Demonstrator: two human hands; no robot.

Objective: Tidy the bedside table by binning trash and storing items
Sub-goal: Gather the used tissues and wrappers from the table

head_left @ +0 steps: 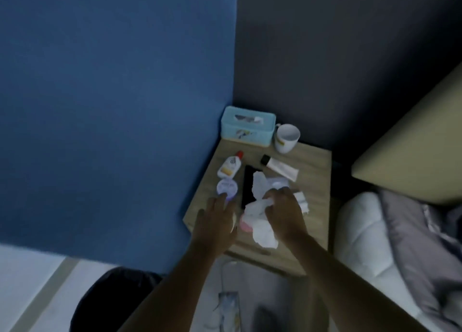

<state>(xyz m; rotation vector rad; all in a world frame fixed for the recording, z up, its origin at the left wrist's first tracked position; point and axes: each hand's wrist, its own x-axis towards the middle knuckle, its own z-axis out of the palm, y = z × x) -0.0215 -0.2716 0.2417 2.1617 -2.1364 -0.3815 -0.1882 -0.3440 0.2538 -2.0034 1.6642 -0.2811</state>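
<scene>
Both hands are over the bedside table (315, 171). Right hand (285, 211) has its fingers curled shut on crumpled white tissue (260, 221), which trails toward the table's near edge. Left hand (217, 221) is spread flat, fingertips touching a round lilac-lidded jar (227, 187). Between them a black phone (248, 186) lies lengthwise, pointing toward the wall.

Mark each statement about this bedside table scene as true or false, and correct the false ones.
1. The right hand grips crumpled white tissue. True.
2. The mug lies on its side. False: it stands upright beside the blue tissue box.
3. The left hand holds the mug. False: it reaches near the round purple-lidded jar.
4. A black phone lies flat on the table. True.
</scene>
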